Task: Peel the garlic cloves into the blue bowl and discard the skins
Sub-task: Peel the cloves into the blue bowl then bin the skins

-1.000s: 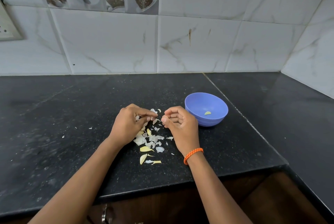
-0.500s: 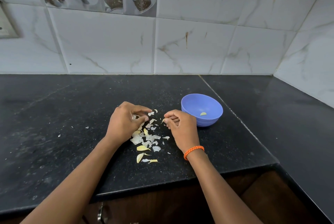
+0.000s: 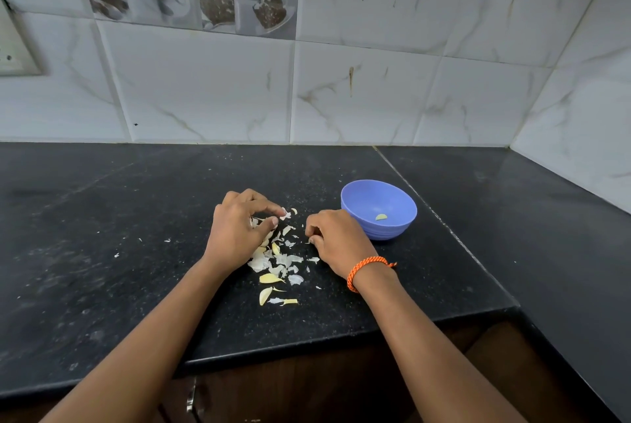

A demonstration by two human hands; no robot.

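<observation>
Skins between hands | left hand pinching skin | right hand curled, contents unclear | bowl just right

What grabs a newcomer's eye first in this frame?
The blue bowl on the black counter, one peeled clove inside. Left of it, both hands work over scattered garlic skins: the left hand pinches a piece, the right hand wears an orange wristband.

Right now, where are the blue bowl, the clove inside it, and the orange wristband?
blue bowl point(image 3: 355, 199): head view, far left rim.
clove point(image 3: 381, 217): head view, its middle, on the bowl's floor.
orange wristband point(image 3: 366, 266): head view, braid across the right wrist.
</observation>
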